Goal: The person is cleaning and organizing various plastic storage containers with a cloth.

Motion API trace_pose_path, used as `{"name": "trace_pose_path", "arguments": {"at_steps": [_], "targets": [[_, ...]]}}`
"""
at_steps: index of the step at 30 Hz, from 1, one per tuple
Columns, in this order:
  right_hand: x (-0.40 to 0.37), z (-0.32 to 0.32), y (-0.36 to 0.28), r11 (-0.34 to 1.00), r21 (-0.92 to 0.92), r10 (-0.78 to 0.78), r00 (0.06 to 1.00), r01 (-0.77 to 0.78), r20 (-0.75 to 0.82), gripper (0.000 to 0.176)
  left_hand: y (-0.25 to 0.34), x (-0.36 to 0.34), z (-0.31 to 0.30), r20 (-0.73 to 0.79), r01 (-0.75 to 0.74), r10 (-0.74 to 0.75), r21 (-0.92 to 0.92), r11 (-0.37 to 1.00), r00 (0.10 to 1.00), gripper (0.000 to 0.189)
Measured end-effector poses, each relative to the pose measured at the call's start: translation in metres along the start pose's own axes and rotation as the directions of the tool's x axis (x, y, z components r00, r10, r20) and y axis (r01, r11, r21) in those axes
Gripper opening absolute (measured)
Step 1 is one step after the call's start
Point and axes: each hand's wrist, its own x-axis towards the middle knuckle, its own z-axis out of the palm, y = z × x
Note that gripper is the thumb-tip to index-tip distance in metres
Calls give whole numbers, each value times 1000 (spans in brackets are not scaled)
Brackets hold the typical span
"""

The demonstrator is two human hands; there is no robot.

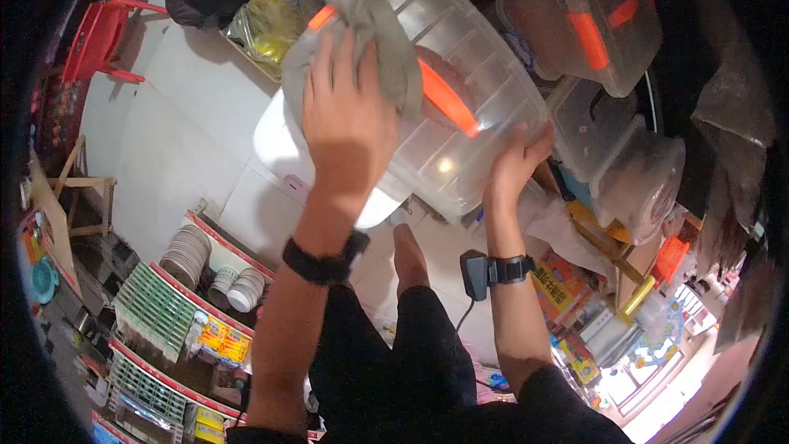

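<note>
A clear plastic storage box (493, 57) with ribbed sides and an orange handle (446, 99) is tilted in front of me. My left hand (352, 107) presses a grey-green cloth (386, 37) against the box's left part, fingers stretched over the fabric. The cloth's upper end is blurred. At the box's lower right corner, my right hand (514, 166) grips the edge, with part of its fingers hidden behind the plastic. A white surface (283, 140) shows under the box's left side.
More clear boxes with orange handles (588, 39) are stacked at the right. Bags (267, 29) lie at the upper left, near a red chair (99, 37). Shelves with stacked bowls (187, 253) and green racks (152, 308) stand at the lower left. Colourful packages (559, 288) fill the lower right.
</note>
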Motion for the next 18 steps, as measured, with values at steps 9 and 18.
{"name": "trace_pose_path", "arguments": {"at_steps": [9,18], "targets": [[28,-13,21,984,28,-175,968,173,178,54,67,-73,-24,394,-64,99,-101,993,914,58],[28,-21,14,989,40,-151,960,145,235,52,88,-59,6,422,-443,529,-290,848,736,48]]}}
